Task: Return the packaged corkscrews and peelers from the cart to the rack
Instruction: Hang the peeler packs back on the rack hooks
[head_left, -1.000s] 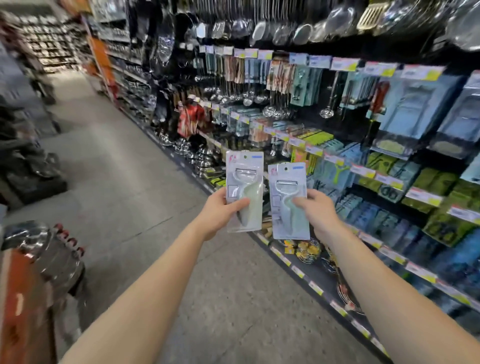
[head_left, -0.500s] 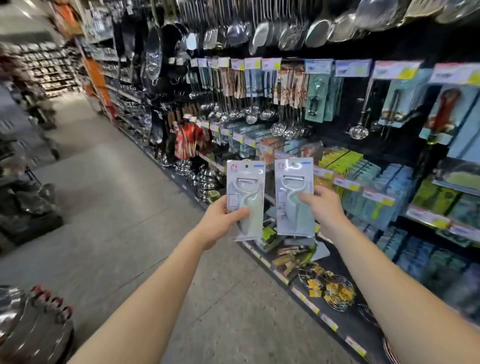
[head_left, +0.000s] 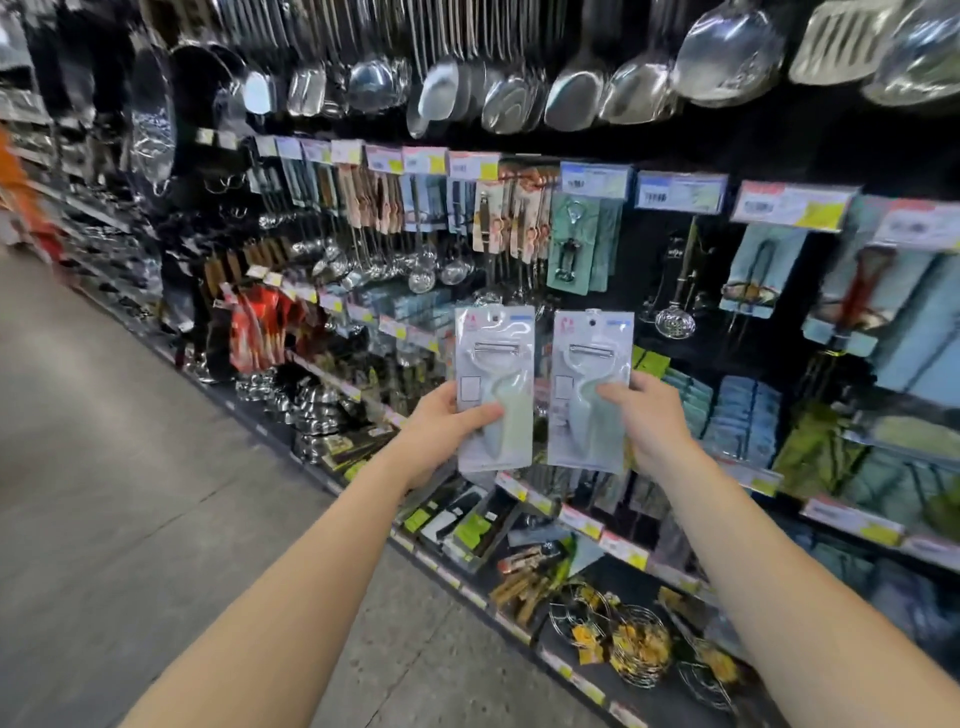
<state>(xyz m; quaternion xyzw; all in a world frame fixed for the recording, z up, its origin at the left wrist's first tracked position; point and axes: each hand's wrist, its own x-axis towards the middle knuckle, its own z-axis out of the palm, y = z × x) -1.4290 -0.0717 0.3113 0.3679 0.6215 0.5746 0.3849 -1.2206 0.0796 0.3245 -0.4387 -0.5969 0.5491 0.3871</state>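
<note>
Two packaged peelers held up in front of the rack (head_left: 675, 322).
Left hand (head_left: 441, 426) had fingers closed around the left peeler pack (head_left: 496, 387); right hand (head_left: 647, 415) gripped the right peeler pack (head_left: 589, 389) likewise. Packs upright, side by side, not touching, below hanging ladles (head_left: 519, 83).

The grey floor (head_left: 130, 493) at the lower left of the frame is open. The rack (head_left: 649, 270) on the right is crowded: ladles (head_left: 519, 88) hang along the top, packs (head_left: 574, 244) fill the hooks, wire baskets (head_left: 639, 644) sit low. A dark gap shows at the middle right, beside the hanging strainer (head_left: 674, 322).
</note>
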